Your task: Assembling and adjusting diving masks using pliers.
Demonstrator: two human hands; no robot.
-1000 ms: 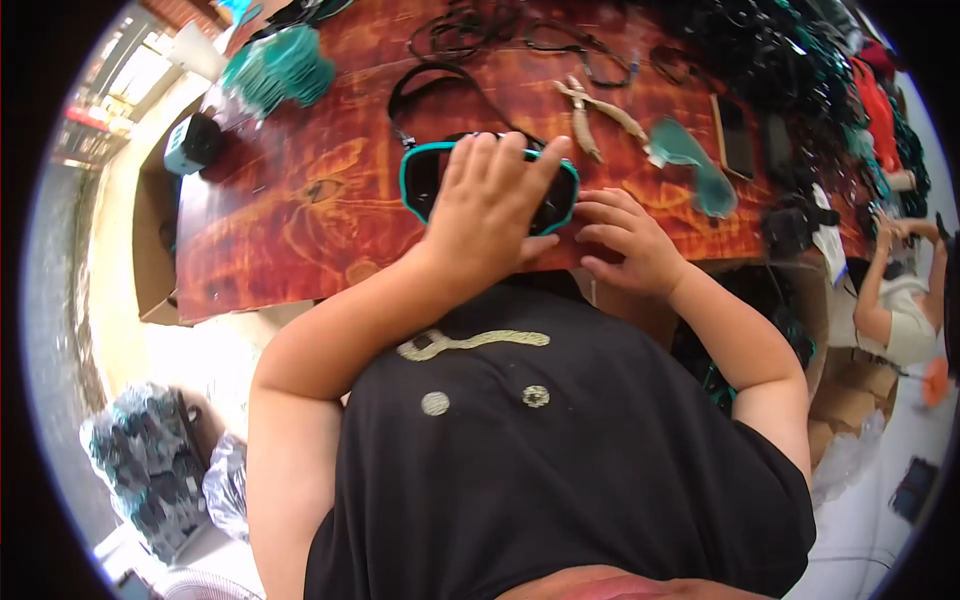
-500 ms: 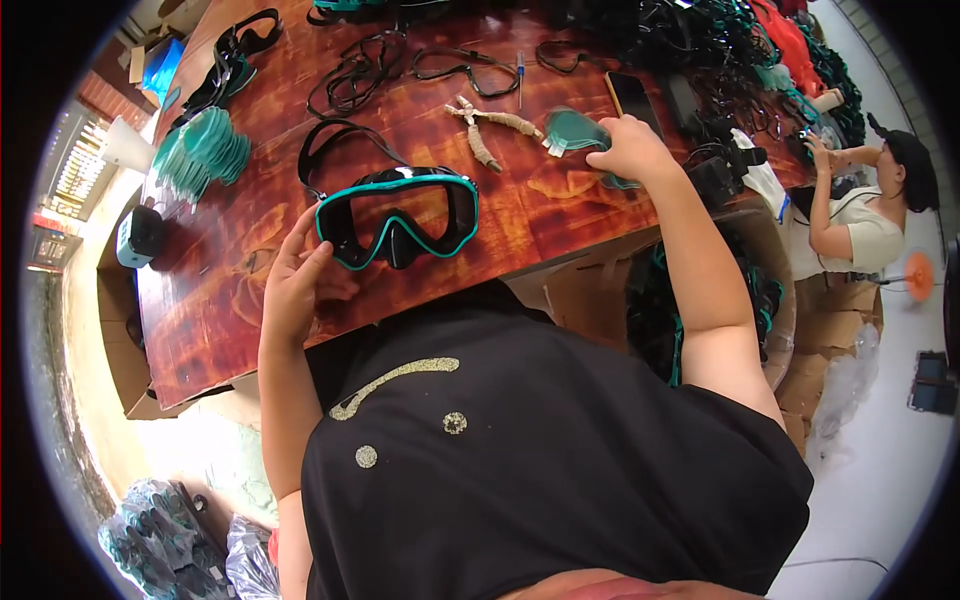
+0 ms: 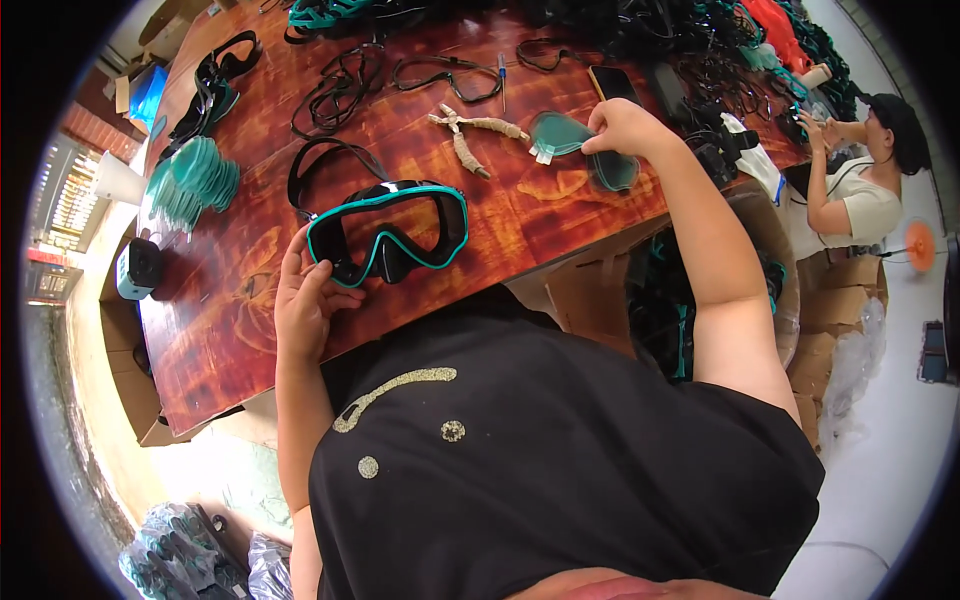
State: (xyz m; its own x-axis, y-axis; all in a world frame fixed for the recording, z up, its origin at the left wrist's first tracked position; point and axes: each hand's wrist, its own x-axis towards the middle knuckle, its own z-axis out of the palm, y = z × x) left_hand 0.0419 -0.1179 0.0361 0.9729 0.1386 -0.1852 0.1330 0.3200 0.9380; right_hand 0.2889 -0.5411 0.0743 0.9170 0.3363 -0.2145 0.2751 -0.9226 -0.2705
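A diving mask (image 3: 455, 230) with a teal rim and black skirt stands near the table's front edge, its black strap (image 3: 297, 170) looped behind it. My left hand (image 3: 312, 300) grips the mask's lower left side, thumb in front and fingers curled at the rim. Further right, my right hand (image 3: 635, 130) pinches thin teal-tinted lens pieces (image 3: 560, 132) with a clear tab. Another dark teal lens shape (image 3: 615, 172) shows below its fingers; whether the two are joined I cannot tell. Pliers with wrapped handles (image 3: 465, 150) lie between mask and lenses.
A stack of teal lens pieces (image 3: 195, 180) and a small black device (image 3: 140, 268) are on the left. Black frames (image 3: 450, 75), a blue pen-like tool (image 3: 502, 80) and a phone (image 3: 612, 85) lie farther back. Another person (image 3: 860, 190) stands at the right.
My right hand has shifted on the lens pieces, and the lower dark lens shows more. The view has moved slightly; my left hand stays at the mask.
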